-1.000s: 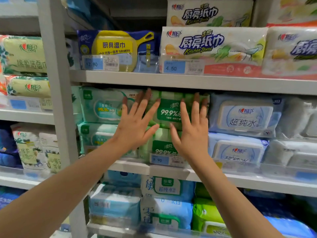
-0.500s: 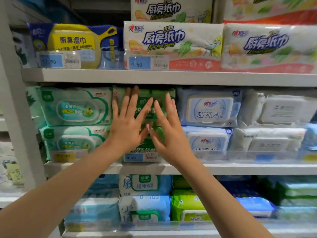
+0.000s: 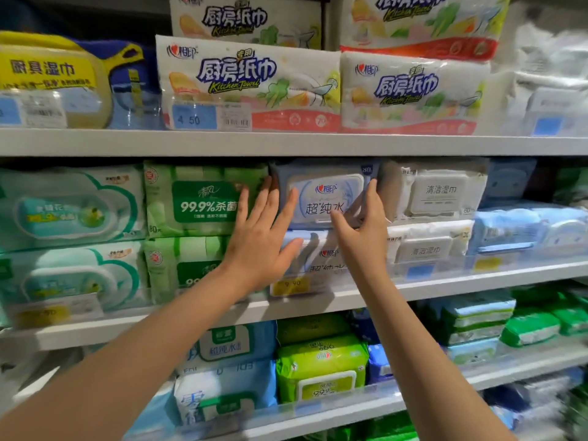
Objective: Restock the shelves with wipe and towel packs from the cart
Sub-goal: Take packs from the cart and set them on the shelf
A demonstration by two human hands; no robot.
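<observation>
Wipe pack (image 3: 323, 186), pale blue, white lid, atop another on shelf (image 3: 445, 286); left hand (image 3: 264, 243) and right hand (image 3: 362, 240) touch it, fingers (image 3: 288, 208) straight, apart.

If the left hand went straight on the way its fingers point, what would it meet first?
Probably the upper blue pure-water wipe pack: the left hand lies at its left edge, beside the green 99.9% pack. Depth is unclear.

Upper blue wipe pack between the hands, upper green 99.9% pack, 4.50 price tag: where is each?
Upper blue wipe pack (image 3: 324, 194): head view, on its white lid.
Upper green 99.9% pack (image 3: 203, 202): head view, on its dark green label.
4.50 price tag (image 3: 194, 117): head view, on its blue panel.
</observation>
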